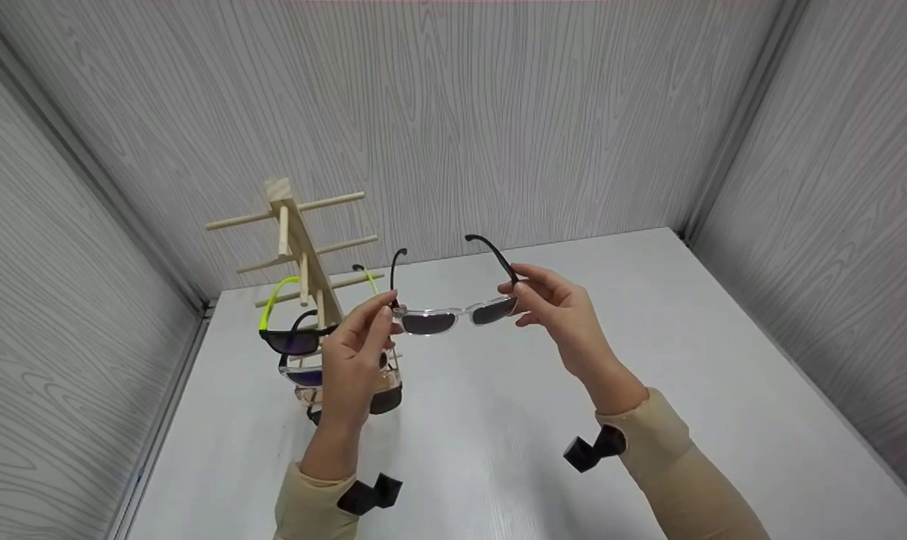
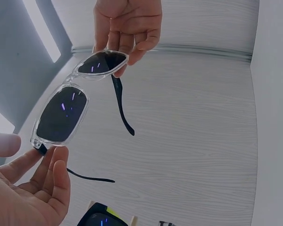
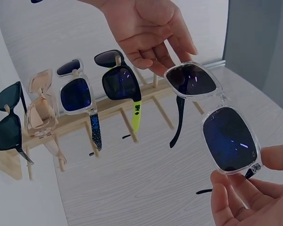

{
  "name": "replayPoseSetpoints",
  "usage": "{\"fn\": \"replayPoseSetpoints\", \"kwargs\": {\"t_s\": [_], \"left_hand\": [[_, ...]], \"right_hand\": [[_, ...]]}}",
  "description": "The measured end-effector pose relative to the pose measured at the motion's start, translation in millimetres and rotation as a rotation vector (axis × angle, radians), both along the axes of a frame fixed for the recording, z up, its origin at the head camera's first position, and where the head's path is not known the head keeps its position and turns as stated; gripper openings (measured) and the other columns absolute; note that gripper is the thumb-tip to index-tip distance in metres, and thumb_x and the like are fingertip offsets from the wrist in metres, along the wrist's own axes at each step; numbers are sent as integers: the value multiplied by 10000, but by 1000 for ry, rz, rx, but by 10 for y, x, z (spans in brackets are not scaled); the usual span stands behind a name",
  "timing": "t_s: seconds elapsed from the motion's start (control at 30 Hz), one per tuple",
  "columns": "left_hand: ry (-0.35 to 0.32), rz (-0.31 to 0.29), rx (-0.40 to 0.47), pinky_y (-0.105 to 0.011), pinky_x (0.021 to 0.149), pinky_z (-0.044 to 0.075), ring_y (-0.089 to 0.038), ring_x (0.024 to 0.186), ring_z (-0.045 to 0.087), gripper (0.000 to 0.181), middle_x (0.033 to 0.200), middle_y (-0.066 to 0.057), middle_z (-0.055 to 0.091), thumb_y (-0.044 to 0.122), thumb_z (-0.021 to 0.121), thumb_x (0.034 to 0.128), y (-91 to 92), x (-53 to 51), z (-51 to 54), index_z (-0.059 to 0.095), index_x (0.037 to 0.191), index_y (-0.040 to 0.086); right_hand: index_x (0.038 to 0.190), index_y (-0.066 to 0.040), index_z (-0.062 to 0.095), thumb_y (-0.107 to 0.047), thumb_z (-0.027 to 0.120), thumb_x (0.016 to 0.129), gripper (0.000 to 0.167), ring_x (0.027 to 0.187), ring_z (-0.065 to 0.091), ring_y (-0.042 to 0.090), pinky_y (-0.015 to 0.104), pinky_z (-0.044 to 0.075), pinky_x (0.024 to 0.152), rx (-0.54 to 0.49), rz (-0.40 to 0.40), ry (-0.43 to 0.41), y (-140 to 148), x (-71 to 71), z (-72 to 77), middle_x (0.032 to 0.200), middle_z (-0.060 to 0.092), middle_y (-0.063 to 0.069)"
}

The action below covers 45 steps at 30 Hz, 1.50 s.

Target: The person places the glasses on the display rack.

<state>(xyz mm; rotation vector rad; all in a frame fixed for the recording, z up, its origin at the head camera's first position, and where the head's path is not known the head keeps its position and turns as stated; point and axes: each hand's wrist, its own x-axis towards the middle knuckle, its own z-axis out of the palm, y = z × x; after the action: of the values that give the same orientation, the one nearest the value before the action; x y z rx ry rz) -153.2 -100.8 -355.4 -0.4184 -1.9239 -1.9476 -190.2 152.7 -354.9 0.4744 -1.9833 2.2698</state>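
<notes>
Clear-framed sunglasses (image 1: 429,322) with dark lenses and black temples are held up in front of me, temples unfolded and pointing away. My left hand (image 1: 357,360) pinches them at the left hinge between thumb and fingers. At the other hinge my right hand (image 1: 562,315) grips the frame and the base of the black temple. Just left of my left hand stands a wooden sunglasses rack (image 1: 310,255) with pegs. Black sunglasses with neon-yellow temples (image 3: 120,82) hang on it, beside a clear pair with blue lenses (image 3: 76,94). My left forearm partly hides the lower pairs in the head view.
Lower on the rack hang a peach-framed pair (image 3: 41,101) and a dark pair (image 3: 8,117). Upper pegs (image 1: 331,201) stick out sideways bare. The rack stands on a white table (image 1: 648,337), with wood-grain panels (image 1: 498,112) behind and at both sides.
</notes>
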Motion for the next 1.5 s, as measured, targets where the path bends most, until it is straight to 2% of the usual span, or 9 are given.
{"fn": "replayPoseSetpoints", "kwargs": {"t_s": [0.2, 0.43, 0.53, 0.73, 0.9, 1.07, 1.2, 1.4, 1.5], "left_hand": [[27, 26, -2, -291, 733, 488, -249, 832, 593, 275, 987, -154, 608, 116, 521, 958, -116, 28, 111, 601, 1188, -12], [43, 108, -38, -261, 708, 488, -267, 806, 593, 255, 942, -148, 622, 133, 527, 957, -210, 138, 214, 628, 1163, 23], [68, 116, -40, -257, 704, 493, -270, 812, 598, 254, 976, -127, 624, 119, 526, 956, -232, 194, 264, 626, 1168, 25], [132, 112, -30, -237, 689, 499, -226, 789, 583, 266, 927, -168, 602, 72, 514, 953, -306, 288, 341, 602, 1190, -10], [155, 149, -48, -245, 719, 488, -222, 816, 576, 266, 930, -159, 597, 63, 506, 955, -405, 320, 371, 599, 1192, -14], [164, 170, -19, -242, 701, 484, -212, 810, 577, 268, 964, -150, 598, 52, 509, 951, -472, 342, 394, 592, 1190, -37], [170, 185, 0, -228, 694, 491, -208, 790, 583, 270, 925, -152, 596, 46, 513, 948, -506, 362, 407, 587, 1188, -51], [144, 232, 20, -236, 669, 485, -215, 760, 574, 267, 881, -144, 612, 78, 527, 948, -598, 386, 410, 601, 1176, -39], [135, 259, 42, -242, 660, 479, -213, 737, 571, 268, 826, -145, 611, 90, 539, 942, -676, 352, 417, 607, 1166, -41]], "right_hand": [[1256, 10, 534, -117, 602, 908, 377, 798, 606, 222, 293, 514, 678, -30, 37, 22, -142, -61, 84, 1051, 642, 166], [1257, 9, 531, -137, 594, 916, 377, 801, 607, 220, 293, 513, 685, -27, 85, 28, -265, -87, 168, 1064, 642, 154], [1254, 17, 532, -128, 590, 917, 372, 804, 606, 219, 292, 512, 684, -40, 96, 42, -302, -95, 214, 1063, 640, 163], [1253, 30, 528, -124, 579, 922, 368, 795, 598, 213, 292, 510, 683, -62, 151, 73, -415, -149, 300, 1065, 639, 171], [1253, 25, 529, -128, 575, 927, 363, 786, 604, 211, 285, 510, 681, -77, 196, 59, -539, -213, 338, 1070, 632, 185], [1236, 0, 553, -140, 572, 931, 337, 776, 610, 208, 275, 511, 675, -73, 222, 16, -657, -268, 363, 1079, 621, 204], [1233, -10, 558, -156, 570, 934, 332, 786, 618, 212, 274, 508, 676, -68, 240, 5, -715, -290, 395, 1089, 616, 202], [1238, -17, 554, -166, 563, 941, 333, 795, 625, 212, 281, 506, 682, -55, 268, -12, -825, -302, 426, 1076, 631, 147], [1239, -22, 554, -175, 566, 940, 337, 792, 626, 208, 287, 507, 685, -46, 273, -21, -913, -323, 456, 1089, 626, 155]]}}
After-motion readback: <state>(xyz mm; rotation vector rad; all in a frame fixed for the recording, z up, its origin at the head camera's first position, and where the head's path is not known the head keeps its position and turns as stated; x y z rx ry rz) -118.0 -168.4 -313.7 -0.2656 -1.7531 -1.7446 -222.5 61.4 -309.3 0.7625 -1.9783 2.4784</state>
